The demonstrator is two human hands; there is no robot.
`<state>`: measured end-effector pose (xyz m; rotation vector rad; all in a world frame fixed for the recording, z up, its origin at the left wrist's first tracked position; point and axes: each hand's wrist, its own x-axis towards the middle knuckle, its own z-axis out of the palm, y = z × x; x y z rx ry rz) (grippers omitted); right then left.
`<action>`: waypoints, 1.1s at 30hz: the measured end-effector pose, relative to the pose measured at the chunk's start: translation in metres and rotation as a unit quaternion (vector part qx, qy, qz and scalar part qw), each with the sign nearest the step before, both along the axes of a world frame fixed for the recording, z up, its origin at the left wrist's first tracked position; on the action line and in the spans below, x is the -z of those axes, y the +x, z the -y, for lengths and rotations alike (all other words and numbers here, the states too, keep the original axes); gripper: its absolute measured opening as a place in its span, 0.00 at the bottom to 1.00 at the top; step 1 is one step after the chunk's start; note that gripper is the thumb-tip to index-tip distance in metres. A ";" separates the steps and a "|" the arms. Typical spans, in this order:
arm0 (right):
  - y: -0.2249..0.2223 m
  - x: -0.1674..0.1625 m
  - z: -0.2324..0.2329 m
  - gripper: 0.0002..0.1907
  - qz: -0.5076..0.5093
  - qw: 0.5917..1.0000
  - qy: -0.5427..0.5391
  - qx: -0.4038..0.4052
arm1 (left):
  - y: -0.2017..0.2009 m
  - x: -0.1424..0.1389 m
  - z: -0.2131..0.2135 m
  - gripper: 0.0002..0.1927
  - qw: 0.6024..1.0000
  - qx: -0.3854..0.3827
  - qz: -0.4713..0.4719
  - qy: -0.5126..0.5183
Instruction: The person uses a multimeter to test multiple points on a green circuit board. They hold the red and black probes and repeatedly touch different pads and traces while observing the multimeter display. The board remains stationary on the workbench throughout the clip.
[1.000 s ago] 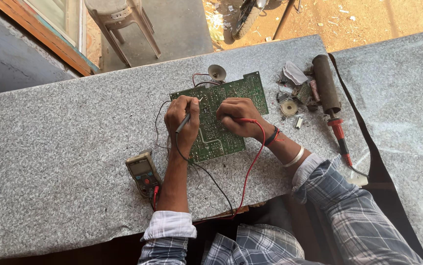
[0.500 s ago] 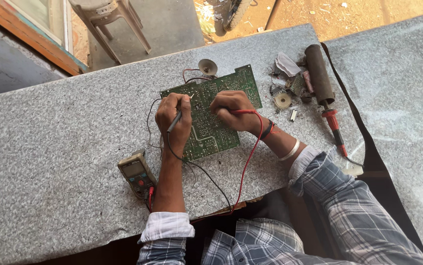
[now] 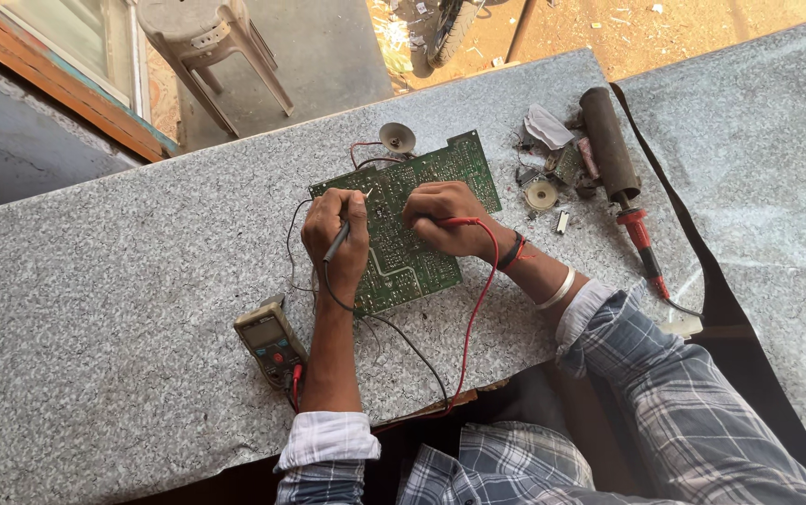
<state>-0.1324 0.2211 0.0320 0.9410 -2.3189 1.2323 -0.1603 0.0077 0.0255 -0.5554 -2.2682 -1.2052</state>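
Observation:
A green circuit board [image 3: 422,252] lies flat on the speckled granite counter [image 3: 122,309]. My left hand [image 3: 336,236] grips a black test probe like a pen, its tip on the board's left part. My right hand [image 3: 450,220] holds a red test probe against the board's middle. Black and red leads [image 3: 464,346] trail from both probes toward the counter's near edge and back to a small multimeter [image 3: 270,341] lying left of my left forearm. A small round speaker [image 3: 396,138] on thin wires sits just beyond the board.
Right of the board lie a dark cylindrical tool [image 3: 609,145], a red-handled soldering iron [image 3: 644,245], a solder spool [image 3: 541,194] and small scraps. A dark gap [image 3: 702,271] splits this counter from a second slab on the right. A plastic stool [image 3: 207,42] stands beyond.
The view has shifted slightly, moving everything a little left and up in frame. Both hands stay on the board with their probes, with only small adjustments.

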 end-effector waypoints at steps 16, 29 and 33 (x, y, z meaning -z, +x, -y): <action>-0.001 0.000 0.001 0.11 0.001 1.000 0.011 0.000 | 0.000 0.002 0.001 0.11 1.000 -0.003 -0.003 0.002; 0.001 0.000 0.000 0.10 0.012 1.000 0.013 0.001 | 0.000 0.002 0.000 0.11 1.000 -0.003 0.000 0.004; 0.001 -0.002 0.000 0.09 0.007 1.000 0.018 0.004 | -0.001 0.002 0.000 0.11 1.000 -0.004 0.002 0.003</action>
